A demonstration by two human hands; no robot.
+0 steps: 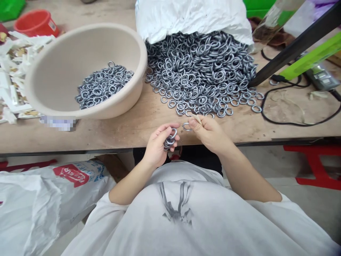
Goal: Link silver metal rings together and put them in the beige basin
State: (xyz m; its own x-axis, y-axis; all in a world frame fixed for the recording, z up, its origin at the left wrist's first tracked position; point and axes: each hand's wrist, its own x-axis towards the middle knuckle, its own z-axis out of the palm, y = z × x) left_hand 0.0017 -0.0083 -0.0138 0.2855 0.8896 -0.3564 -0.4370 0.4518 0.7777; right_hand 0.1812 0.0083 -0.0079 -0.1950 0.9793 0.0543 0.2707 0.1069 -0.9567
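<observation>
Several grey rings (169, 139) are gathered in my left hand (157, 144), its fingers curled around them near the table edge. My right hand (211, 133) is closed on a small pale-handled tool (197, 119) with a dark tip; its exact kind is hard to make out. One single ring (186, 126) is at the right fingertips, between the two hands; whether they grip it cannot be told. Beyond the hands spreads a big pile of the same rings (202, 74), spilling from a white sack (191, 17). A beige basin (58, 71) at the left holds more rings (103, 87).
White and tan scraps (13, 81) lie at the far left, near a red tub (36, 23). On the right, a dark post (293, 46) rises beside a lime-green bar (314, 55) and a looped black cable (290, 123). A printed white sack (53, 199) stands below the table.
</observation>
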